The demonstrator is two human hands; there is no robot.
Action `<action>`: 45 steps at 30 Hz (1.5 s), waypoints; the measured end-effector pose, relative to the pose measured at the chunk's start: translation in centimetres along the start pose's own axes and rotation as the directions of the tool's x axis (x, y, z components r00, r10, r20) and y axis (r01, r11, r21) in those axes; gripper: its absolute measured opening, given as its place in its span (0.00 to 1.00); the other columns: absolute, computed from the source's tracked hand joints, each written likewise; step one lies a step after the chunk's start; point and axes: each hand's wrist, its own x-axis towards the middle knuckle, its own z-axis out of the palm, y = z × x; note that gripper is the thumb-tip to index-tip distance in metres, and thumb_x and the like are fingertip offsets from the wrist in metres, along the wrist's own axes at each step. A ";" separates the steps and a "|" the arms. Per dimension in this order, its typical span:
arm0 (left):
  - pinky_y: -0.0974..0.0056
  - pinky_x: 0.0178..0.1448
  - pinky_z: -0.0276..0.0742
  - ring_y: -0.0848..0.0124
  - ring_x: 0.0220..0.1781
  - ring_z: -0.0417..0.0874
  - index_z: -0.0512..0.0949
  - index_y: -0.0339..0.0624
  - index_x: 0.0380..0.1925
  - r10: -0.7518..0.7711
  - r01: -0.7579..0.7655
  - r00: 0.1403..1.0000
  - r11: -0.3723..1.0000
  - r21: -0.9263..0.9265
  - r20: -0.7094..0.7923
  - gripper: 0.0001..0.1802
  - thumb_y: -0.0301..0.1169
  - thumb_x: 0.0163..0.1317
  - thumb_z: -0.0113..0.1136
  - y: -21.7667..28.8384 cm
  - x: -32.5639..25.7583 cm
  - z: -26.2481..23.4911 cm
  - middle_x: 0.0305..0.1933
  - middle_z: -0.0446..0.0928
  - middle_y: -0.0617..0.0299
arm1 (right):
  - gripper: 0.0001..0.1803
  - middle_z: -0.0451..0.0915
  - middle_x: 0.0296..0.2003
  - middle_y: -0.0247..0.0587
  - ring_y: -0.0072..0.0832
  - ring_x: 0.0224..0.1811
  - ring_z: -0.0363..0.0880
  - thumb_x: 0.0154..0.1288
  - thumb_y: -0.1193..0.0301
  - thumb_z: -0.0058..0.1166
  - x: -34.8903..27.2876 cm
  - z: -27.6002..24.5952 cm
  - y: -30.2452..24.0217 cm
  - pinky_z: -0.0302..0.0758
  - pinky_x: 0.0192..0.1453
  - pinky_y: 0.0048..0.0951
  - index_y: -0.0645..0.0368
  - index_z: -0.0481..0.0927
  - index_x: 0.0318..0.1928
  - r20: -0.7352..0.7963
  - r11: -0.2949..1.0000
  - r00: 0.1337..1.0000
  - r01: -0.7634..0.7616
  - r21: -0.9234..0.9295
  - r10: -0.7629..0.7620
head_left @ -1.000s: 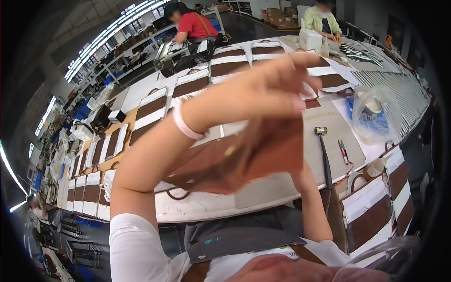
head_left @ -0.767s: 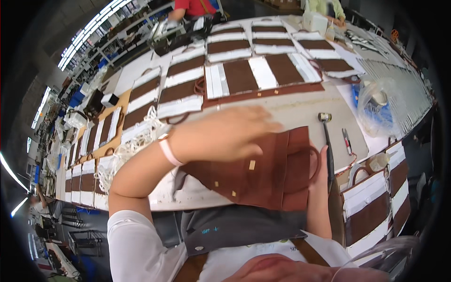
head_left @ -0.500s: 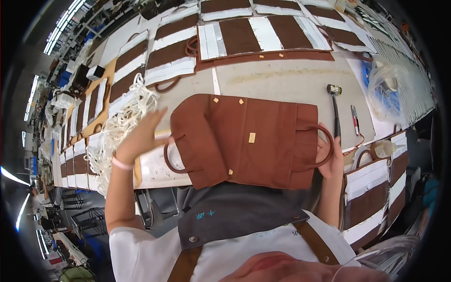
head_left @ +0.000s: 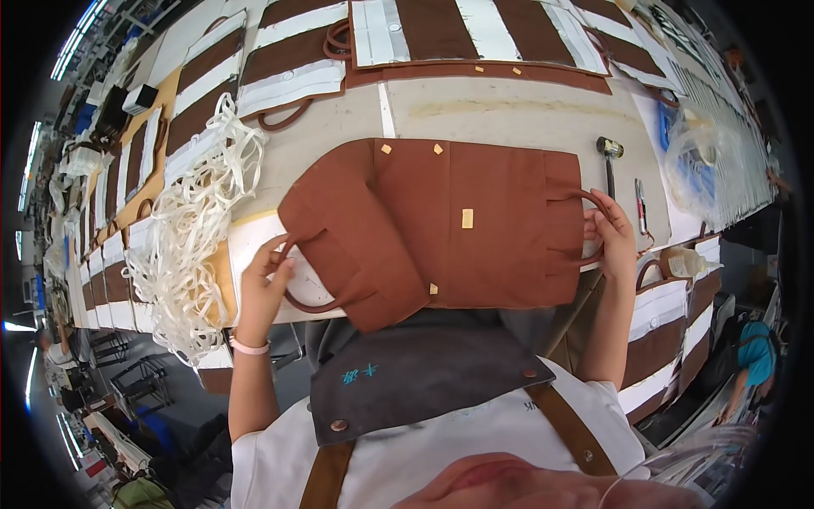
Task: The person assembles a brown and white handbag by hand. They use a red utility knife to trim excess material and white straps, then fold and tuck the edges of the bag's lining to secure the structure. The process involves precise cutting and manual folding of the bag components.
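- reddish-brown material takes centre stage: the panel [head_left: 500, 254] lies between the two sets of fingers, its near edge toward the apron [head_left: 398, 373]!
- at one end, the left hand [head_left: 264, 280]: thumb and fingers curl round the left handle [head_left: 310, 307], pinching it, though how hard they press cannot be told.
- at the other, the right hand [head_left: 617, 237]: fingers bent, close together, hooked through the right handle [head_left: 570, 193].
- and why the handles? a hold at each end probably lets both hands steady and straighten the panel without covering its face, where small yellow tabs [head_left: 467, 219] sit in plain view between the fingers.
- watch that fold: just inward of the left fingers the panel bends over in a slanting crease, while the stretch nearer the right fingers lies smooth.
- now the pose: forearms [head_left: 254, 390] rise from below, spread wide, hands turned inward so the palms roughly face each other across the panel.
- just beyond the right fingers lies the hammer [head_left: 609, 148], a slim red tool [head_left: 641, 204] farther outward; likely parked there for easy reach, off the panel.
- just outward of the left fingers sprawls a heap of white strips [head_left: 199, 212]; ahead of both hands, a striped piece [head_left: 441, 36] rests on the table [head_left: 509, 114], apart from the panel.
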 end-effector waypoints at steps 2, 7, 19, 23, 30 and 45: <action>0.70 0.47 0.75 0.76 0.38 0.79 0.79 0.43 0.59 0.113 -0.108 0.989 0.993 0.053 -0.092 0.20 0.22 0.66 0.60 0.1 0.9 -2.2 0.35 0.81 0.62 | 0.21 0.79 0.40 0.36 0.15 0.25 0.70 0.73 0.78 0.44 0.6 -1.4 -0.8 0.68 0.30 0.16 0.64 0.73 0.64 0.009 0.985 1.000 0.027 -0.168 -0.026; 0.70 0.45 0.71 0.73 0.36 0.75 0.83 0.45 0.55 0.305 -0.255 0.945 0.915 0.313 -0.121 0.20 0.18 0.64 0.57 -1.6 3.1 -7.3 0.32 0.76 0.61 | 0.21 0.76 0.34 0.30 0.11 0.19 0.56 0.73 0.78 0.45 2.9 -4.0 -2.2 0.56 0.22 0.15 0.58 0.75 0.64 -0.006 0.999 1.000 -0.019 -0.035 0.019; 0.47 0.73 0.61 0.47 0.72 0.65 0.70 0.38 0.65 0.454 -0.379 0.887 0.606 0.699 0.087 0.29 0.34 0.64 0.60 4.4 4.1 4.0 0.68 0.69 0.43 | 0.23 0.75 0.59 0.58 0.56 0.63 0.70 0.70 0.69 0.51 3.0 6.7 -3.6 0.66 0.69 0.48 0.64 0.74 0.62 0.174 -0.004 0.816 0.207 -0.978 -0.551; 0.44 0.77 0.52 0.47 0.76 0.60 0.62 0.37 0.70 0.498 -0.514 0.833 0.539 0.668 0.239 0.37 0.43 0.65 0.60 4.5 6.2 9.0 0.74 0.61 0.43 | 0.33 0.64 0.70 0.50 0.51 0.75 0.56 0.70 0.59 0.53 3.7 16.1 -1.4 0.54 0.76 0.54 0.59 0.64 0.70 0.526 -0.066 0.764 0.544 -0.837 -0.374; 0.45 0.77 0.51 0.47 0.76 0.61 0.61 0.31 0.70 0.487 -0.396 0.868 0.554 0.733 0.101 0.44 0.52 0.63 0.60 2.4 8.6 8.6 0.73 0.61 0.40 | 0.40 0.58 0.74 0.44 0.42 0.77 0.53 0.71 0.46 0.46 4.4 15.9 1.4 0.46 0.78 0.53 0.59 0.58 0.74 0.411 -0.095 0.845 0.404 -0.910 -0.341; 0.49 0.77 0.56 0.47 0.76 0.60 0.61 0.33 0.70 0.418 -0.377 0.899 0.589 0.715 0.131 0.36 0.42 0.69 0.57 -0.3 8.7 1.9 0.74 0.60 0.41 | 0.41 0.62 0.71 0.54 0.49 0.75 0.56 0.70 0.44 0.48 5.7 10.1 1.0 0.51 0.75 0.58 0.63 0.64 0.70 0.191 -0.014 0.906 0.201 -0.980 -0.378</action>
